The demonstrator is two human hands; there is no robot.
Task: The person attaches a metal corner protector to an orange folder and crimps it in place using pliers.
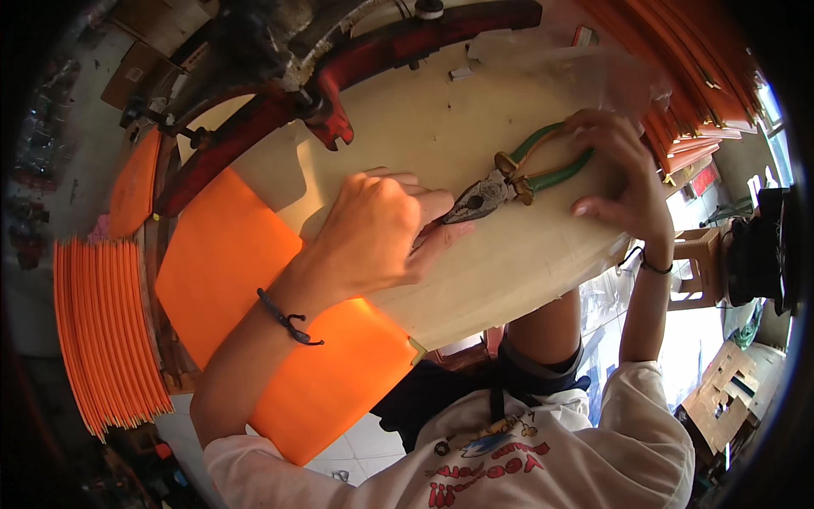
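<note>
The table [509,280] is the biggest thing here, a pale, cream-coloured surface that fills the middle of the view and bends with the lens. Along its far edge stands a dark red machine frame [407,42] with curved arms, one arm ending in a hook-like tip just above the pale top. A large orange sheet [246,280] lies on the table's left part and hangs over the near edge, partly under the left forearm. To the left of it stands a thick stack of orange sheets [102,331] on edge, and a second stack of orange sheets [678,76] fans across the upper right corner. A crumpled clear plastic bag [585,68] lies on the far right part of the table. Past the table's right edge sits a small wooden stool [699,263] on the floor.

The left hand [377,233] rests on the table near the middle, curled into a loose fist, its fingertips pinched at the nose of the pliers; whatever small thing it pinches there is hidden. A dark cord bracelet [288,321] circles that wrist.

The right hand [619,174] is closed around the green handles of the pliers [509,182], which lie low over the table between the two hands, the metal nose pointing at the left fingertips. The handles stand a little apart.
</note>
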